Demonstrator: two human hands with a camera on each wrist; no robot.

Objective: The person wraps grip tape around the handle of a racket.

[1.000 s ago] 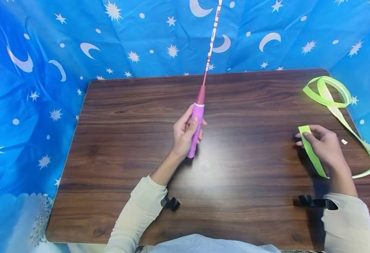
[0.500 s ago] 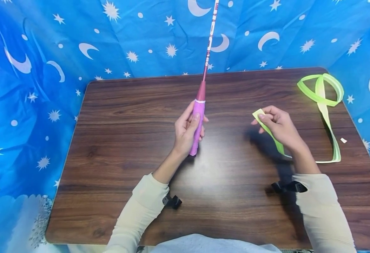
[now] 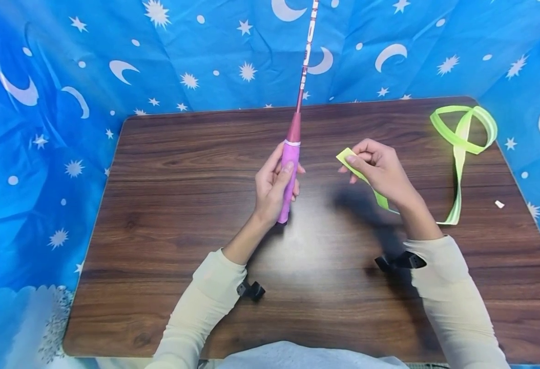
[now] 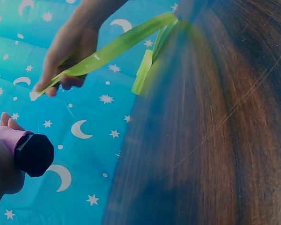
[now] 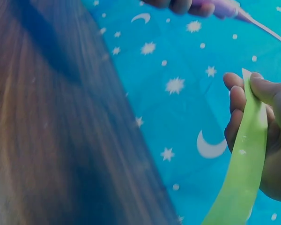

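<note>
My left hand (image 3: 270, 187) grips the purple handle of a badminton racket (image 3: 290, 159), thumb along its front. The red shaft points up and runs out of the head view at the top. In the left wrist view the handle's black butt cap (image 4: 34, 155) faces the camera. To the right, my right hand (image 3: 382, 169) pinches the end of a lime-green grip tape (image 3: 380, 199) between thumb and fingers, apart from the racket. From there the tape (image 5: 246, 150) hangs down and trails back to a loose loop at the far right of the table.
The brown wooden table (image 3: 182, 246) lies beneath both hands. A small white scrap (image 3: 499, 204) is on its right side. Blue cloth (image 3: 196, 56) with moons and stars hangs behind and along the sides.
My right hand has moved left toward the racket, drawing the tape end with it, and the trailing tape has shifted left. The left hand keeps its hold, nearly still.
</note>
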